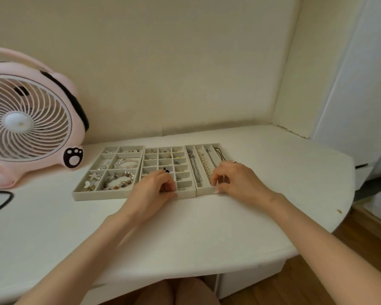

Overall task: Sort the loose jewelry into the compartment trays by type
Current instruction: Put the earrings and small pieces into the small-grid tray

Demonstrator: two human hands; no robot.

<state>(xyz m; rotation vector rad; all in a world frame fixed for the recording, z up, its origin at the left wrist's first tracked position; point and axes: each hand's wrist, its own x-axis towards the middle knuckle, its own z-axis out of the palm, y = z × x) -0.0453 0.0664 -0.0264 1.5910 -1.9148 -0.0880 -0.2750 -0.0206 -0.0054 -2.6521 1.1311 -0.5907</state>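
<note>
Where 3 trays sit edge to edge across the table [185,227], straight ahead of me, each hand covers the tray nearest it. Left tray [97,195]: wide compartments, beaded bracelets [119,182], no hand on it. Middle tray [187,193]: small square cells holding tiny pieces. My left hand [154,188] hovers over its near right cells, fingers curled; I cannot tell whether they pinch anything. Right tray [205,192]: long channels running away from me, with a silver chain [195,167] and a pearl strand [205,165] laid lengthwise. My right hand [233,177] curls over their near ends, its hold equally unclear. Sorting seems nearly finished.
</note>
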